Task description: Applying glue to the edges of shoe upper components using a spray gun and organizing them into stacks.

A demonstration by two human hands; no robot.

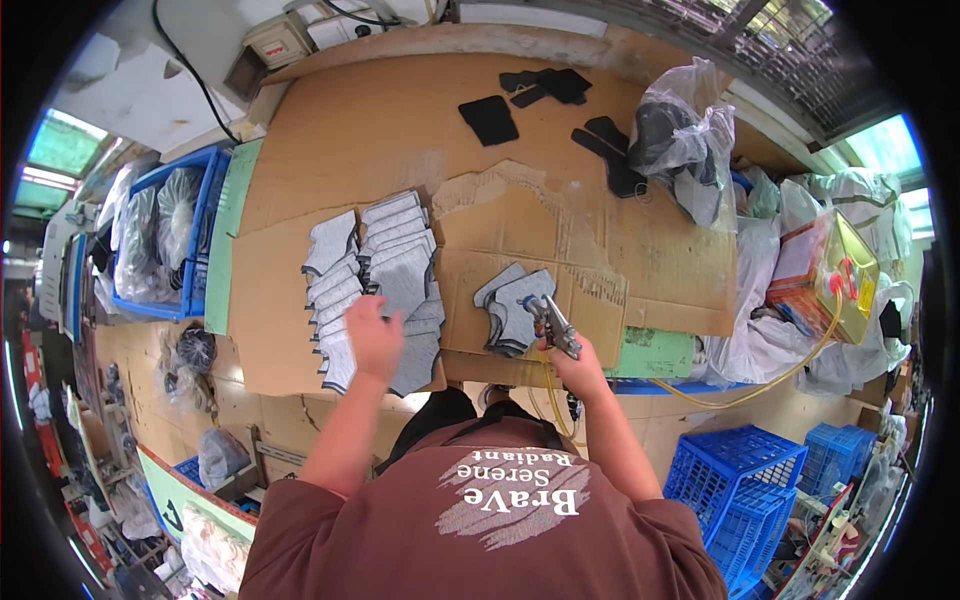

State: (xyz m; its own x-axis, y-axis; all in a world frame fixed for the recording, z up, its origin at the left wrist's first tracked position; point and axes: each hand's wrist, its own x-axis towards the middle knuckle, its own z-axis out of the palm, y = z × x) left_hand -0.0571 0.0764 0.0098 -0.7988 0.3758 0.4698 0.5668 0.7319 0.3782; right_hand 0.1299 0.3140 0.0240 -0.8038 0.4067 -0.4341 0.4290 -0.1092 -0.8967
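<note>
My right hand [577,368] is wrapped round the handle of a metal spray gun [562,335], with a yellow hose hanging below. The gun's nozzle is over a small stack of grey, dark-edged shoe-upper-shaped fabric pieces [515,312] on the cardboard. My left hand [376,340] is smeared by motion over two overlapping rows of similar grey pieces [335,290]. Just beyond its fingers lies a slightly blurred grey piece [404,282]; I cannot tell whether the hand grips it.
Brown cardboard [350,120] covers the table. Black cut pieces [489,120] and a clear plastic bag [690,120] lie toward the back. A yellow hose [720,402] runs to a metal can [850,285] at right. Blue crates [740,470] stand lower right; a blue bin [205,220] is at left.
</note>
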